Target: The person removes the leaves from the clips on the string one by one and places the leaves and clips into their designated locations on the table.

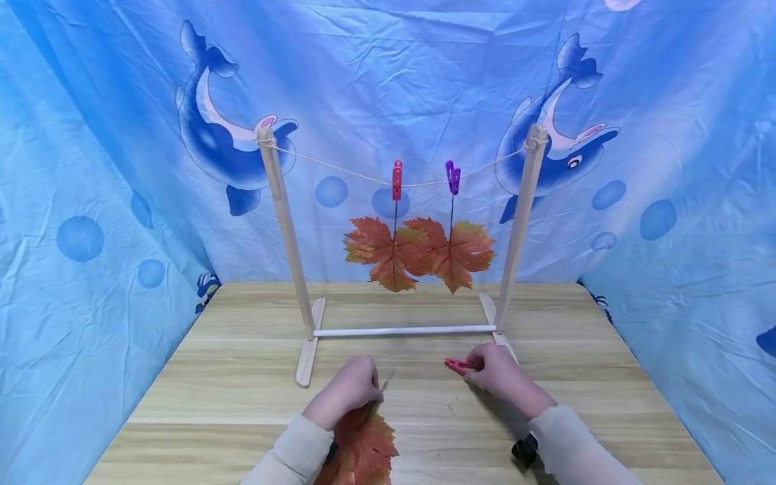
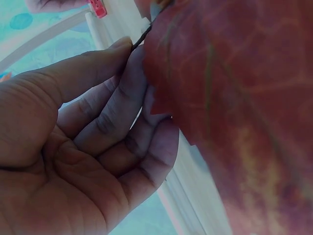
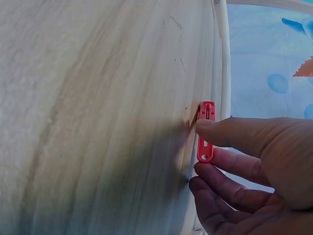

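Note:
The left hand (image 1: 350, 389) pinches the thin dark stem of an orange-red leaf (image 1: 364, 453) near the table's front. In the left wrist view, thumb and index finger of the left hand (image 2: 93, 127) grip that stem (image 2: 142, 37), and the leaf (image 2: 234, 98) spreads to the right. A red clothespin (image 1: 457, 365) is between the thumb and fingers of the right hand (image 1: 498, 374), low over the table. The right wrist view shows the clothespin (image 3: 206, 132) upright, with the right hand's (image 3: 254, 166) thumb on its side.
Behind the hands stands a wooden frame (image 1: 285, 229) with a white bottom bar (image 1: 403, 331) and a string (image 1: 339, 170). From the string hang two leaves, one by a red clothespin (image 1: 397, 180), one by a purple clothespin (image 1: 453, 178). A blue dolphin-print cloth (image 1: 388, 87) surrounds the table (image 1: 242, 350).

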